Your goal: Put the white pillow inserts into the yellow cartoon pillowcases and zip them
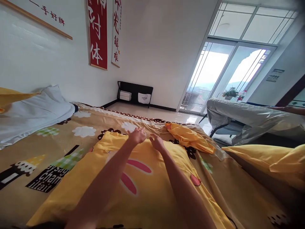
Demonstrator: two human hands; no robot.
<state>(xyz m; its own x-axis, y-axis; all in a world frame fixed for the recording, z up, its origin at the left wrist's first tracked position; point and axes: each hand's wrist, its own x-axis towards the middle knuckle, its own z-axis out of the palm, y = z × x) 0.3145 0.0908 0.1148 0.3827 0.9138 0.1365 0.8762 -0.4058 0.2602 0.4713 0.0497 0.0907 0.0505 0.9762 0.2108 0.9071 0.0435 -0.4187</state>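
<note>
A yellow pillowcase (pixel 152 178) with pink ear-shaped prints lies spread out on the patterned bedspread (pixel 78 136), right in front of me. Both of my forearms reach across it to its far edge. There my left hand (pixel 137 136) has its fingers curled in on the cloth. Close by on the right, my right hand (pixel 156 142) bends its fingers and thumb together at the same edge. The fingertips are small and partly hidden. Beyond the right far corner sits a crumpled yellow cloth (pixel 190 136).
White bedding (pixel 45 108) lies at the left by the wall, with yellow fabric (pixel 16 95) on it. A yellow pillow (pixel 264 156) is at the right. Behind it stands a plastic-covered table (pixel 243 111) with a potted plant (pixel 230 93); another person's arm (pixel 290 109) rests there.
</note>
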